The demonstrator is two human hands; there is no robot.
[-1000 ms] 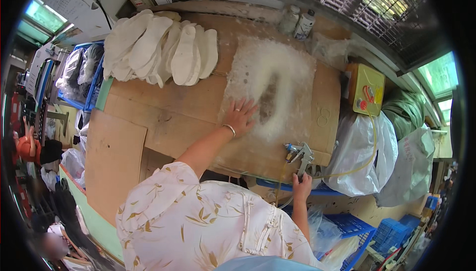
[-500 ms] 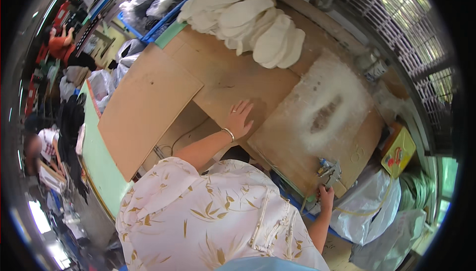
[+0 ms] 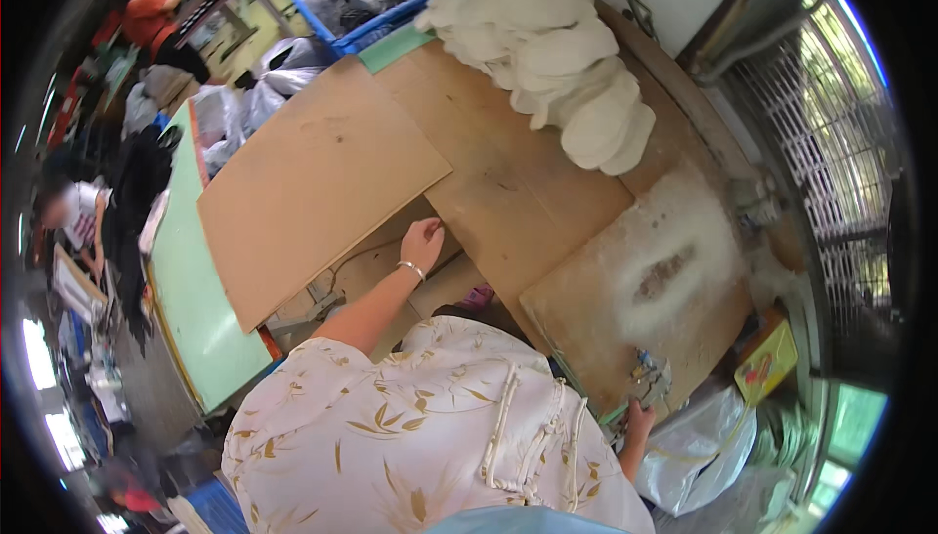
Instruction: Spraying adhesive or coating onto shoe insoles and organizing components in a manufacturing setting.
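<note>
My right hand (image 3: pixel 640 421) is wrapped round the handle of a metal spray gun (image 3: pixel 649 378) at the near right corner of the table. The gun's head points over the board. My left hand (image 3: pixel 423 243), a bracelet at its wrist, hovers by the gap between two cardboard sheets. Its fingers are curled in and nothing shows in them. To its left lies a large cardboard sheet (image 3: pixel 313 177). A white-crusted board (image 3: pixel 586 290) with a dark bare patch covers the right part of the table. Behind it lies a heap of cream insole-shaped pieces (image 3: pixel 547 55).
A blue crate (image 3: pixel 376 21) of plastic-wrapped bundles stands at the back left. A light green tabletop (image 3: pixel 200 309) runs along the left. On the right are a yellow tray (image 3: pixel 769 363) and a white plastic bag (image 3: pixel 703 456). Two people (image 3: pixel 151 21) are farther off.
My left hand has drawn back from the brown tabletop to the gap, its spread fingers now curled. The view has turned and the scene has shifted. My right hand keeps the spray gun.
</note>
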